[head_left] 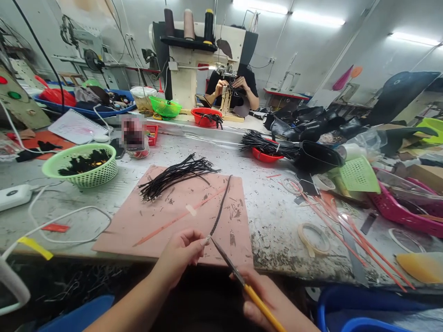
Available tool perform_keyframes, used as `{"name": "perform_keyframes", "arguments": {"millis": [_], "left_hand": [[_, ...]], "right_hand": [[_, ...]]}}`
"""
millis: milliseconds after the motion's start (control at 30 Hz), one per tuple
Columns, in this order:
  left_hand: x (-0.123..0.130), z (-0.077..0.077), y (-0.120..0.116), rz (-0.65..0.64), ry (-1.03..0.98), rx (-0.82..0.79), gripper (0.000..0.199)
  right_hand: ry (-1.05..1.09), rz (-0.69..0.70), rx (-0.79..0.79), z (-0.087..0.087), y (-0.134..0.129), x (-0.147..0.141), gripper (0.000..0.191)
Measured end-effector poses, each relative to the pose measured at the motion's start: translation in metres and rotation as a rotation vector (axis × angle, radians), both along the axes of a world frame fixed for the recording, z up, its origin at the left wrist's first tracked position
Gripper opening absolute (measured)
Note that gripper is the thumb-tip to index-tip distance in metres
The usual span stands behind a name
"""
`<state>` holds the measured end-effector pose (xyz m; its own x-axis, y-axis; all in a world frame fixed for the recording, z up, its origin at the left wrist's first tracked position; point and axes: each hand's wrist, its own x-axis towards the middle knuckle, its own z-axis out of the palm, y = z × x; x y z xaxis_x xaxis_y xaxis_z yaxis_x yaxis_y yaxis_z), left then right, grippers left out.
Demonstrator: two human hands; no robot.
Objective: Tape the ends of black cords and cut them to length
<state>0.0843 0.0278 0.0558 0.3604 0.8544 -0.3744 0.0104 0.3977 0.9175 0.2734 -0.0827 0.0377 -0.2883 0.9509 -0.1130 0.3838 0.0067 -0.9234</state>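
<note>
A: What is nearest?

B: Just off the near right corner of the mat (119, 230), the right hand (260, 290) is wrapped round a yellow-handled tool (254, 299).

A: And the left hand (182, 251)?

B: Over the mat's near edge, thumb and finger pinched together on the near end of a black cord (221, 207), which runs up the mat's right side.

A: What could go wrong?

B: The tool's tip is right by those fingertips; whether it touches, I cannot tell. A slip could jab them. A loose pinch might let the cord twist free and fall off the mat's near edge.

A: Farther away?

B: A red strip (173, 221) crosses the mat's middle. A bundle (173, 177) of cords lies on its far part; with no tie visible, a stray sleeve or arm could scatter it. Left of the mat is a green basket (93, 178). Well beyond the mat, a co-worker (253, 92) has both hands at a machine (188, 67).
</note>
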Motion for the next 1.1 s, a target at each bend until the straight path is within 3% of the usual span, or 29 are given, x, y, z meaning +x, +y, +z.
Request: {"name": "perform_keyframes", "arguments": {"millis": [467,667,833,967,1100], "left_hand": [[-0.009,-0.004,0.003,-0.062,0.064,0.027,0.023],[-0.008,-0.013,0.005,-0.046,0.013,0.002,0.022],[-0.012,-0.015,0.009,-0.038,0.031,-0.031,0.022],[-0.02,-0.013,0.02,-0.033,0.295,0.236,0.019],[-0.004,-0.017,0.023,-0.174,0.678,0.569,0.023]], "right_hand": [[-0.107,-0.002,0.089,-0.003,0.008,-0.016,0.047],[-0.162,0.011,0.115,-0.022,0.008,-0.023,0.053],[-0.184,-0.066,0.109,-0.037,0.004,-0.027,0.048],[-0.169,-0.113,0.097,-0.034,0.001,-0.02,0.049],[-0.111,-0.302,0.089,-0.024,0.004,-0.008,0.052]]}}
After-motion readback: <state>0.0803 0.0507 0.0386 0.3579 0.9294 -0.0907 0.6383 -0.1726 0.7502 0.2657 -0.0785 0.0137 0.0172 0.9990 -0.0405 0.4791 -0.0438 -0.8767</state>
